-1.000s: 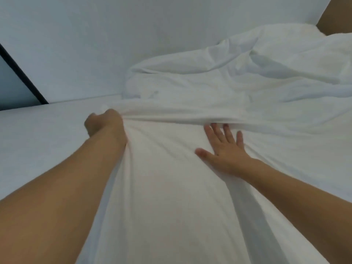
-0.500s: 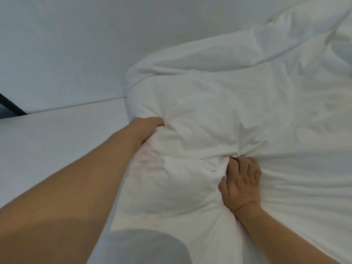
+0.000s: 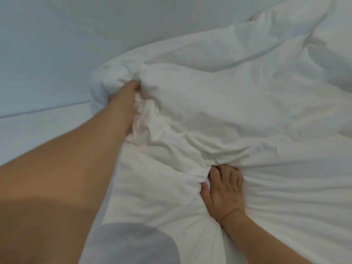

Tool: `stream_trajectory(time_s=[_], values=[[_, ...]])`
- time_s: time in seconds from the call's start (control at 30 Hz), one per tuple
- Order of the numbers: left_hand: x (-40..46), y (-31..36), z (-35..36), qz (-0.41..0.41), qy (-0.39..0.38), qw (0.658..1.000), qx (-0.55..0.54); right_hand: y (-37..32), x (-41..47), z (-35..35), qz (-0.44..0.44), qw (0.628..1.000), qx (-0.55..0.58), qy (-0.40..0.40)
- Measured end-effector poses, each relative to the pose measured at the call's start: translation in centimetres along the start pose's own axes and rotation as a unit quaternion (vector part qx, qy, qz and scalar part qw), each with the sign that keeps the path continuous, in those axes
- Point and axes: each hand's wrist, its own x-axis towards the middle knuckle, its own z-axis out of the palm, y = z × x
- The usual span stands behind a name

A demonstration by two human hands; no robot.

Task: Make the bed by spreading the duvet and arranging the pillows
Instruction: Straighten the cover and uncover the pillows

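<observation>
Head view, left hand (image 3: 125, 96) gripping duvet (image 3: 219, 111) (bunched), right hand (image 3: 224, 191) clutching folds

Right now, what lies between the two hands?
In the head view, only bunched, wrinkled duvet lies between the left hand and right hand; both grip it.

The duvet (image 3: 219, 103) is being bunched into deeper folds than a second ago, when it was being pulled taut. Cloth is now being gripped by the right hand (image 3: 224, 191), which was lying flat, and the left hand (image 3: 125, 98) is being pushed farther into the heap.
</observation>
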Motion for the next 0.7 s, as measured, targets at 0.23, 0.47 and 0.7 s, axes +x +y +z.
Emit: stream_trajectory(time_s=[0.23,0.47,0.7], values=[[-13.9,5.3,0.1,0.469,0.007,0.877,0.103,-0.7,0.6,-3.5,0.033,0.989,0.132,-0.056],[-23.7,-11.0,-7.7,0.521,-0.264,0.416,0.696,6.7,-4.3,-20.2,0.373,0.602,0.705,-0.045],[-34.5,-13.2,1.8,0.294,-0.233,0.611,0.697,5.9,2.0,-24.3,0.432,0.682,0.561,-0.181]])
